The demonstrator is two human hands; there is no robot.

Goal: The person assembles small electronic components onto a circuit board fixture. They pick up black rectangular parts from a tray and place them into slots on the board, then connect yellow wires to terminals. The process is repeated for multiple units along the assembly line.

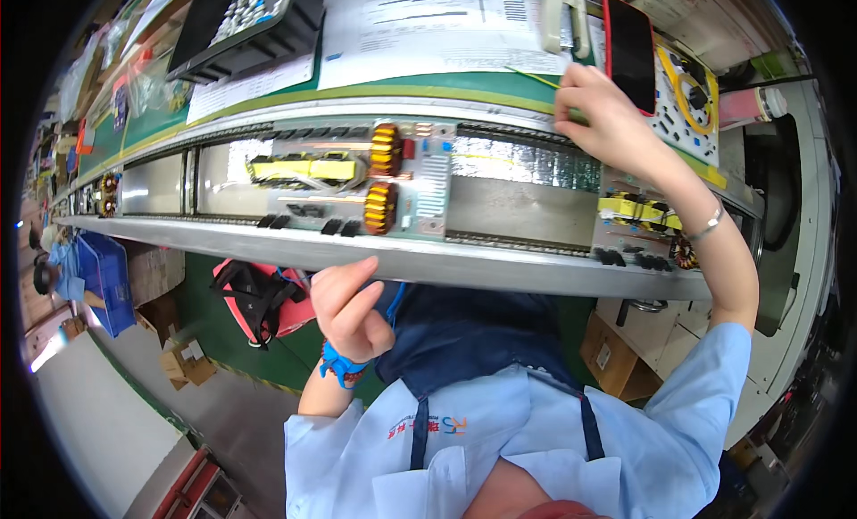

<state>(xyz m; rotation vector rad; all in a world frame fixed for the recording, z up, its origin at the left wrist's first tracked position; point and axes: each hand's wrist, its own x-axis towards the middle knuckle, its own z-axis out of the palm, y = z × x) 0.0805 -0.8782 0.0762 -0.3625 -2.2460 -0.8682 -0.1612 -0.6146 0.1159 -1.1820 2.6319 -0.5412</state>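
Observation:
My left hand (350, 312) hovers at the front edge of the metal rail, fingers loosely bent and apart, holding nothing I can see. A blue wrist strap circles that wrist. Beyond the rail, my right hand (600, 117) is closed over the far edge of the line. A thin yellow-green stick (533, 76) ends at its fingertips; what the fingers hold is mostly hidden. Between the hands lies a circuit board (420, 175) with two copper-wound coils (385, 150) and a yellow-taped transformer (303, 169). A second board (638, 229) sits beneath my right forearm.
The metal rail (500, 274) runs across in front of me. Behind it are printed sheets (411, 37), a black parts bin (268, 37), a red-edged phone (630, 55) and a white board with a yellow ring (687, 99). A blue crate (105, 282) stands at left.

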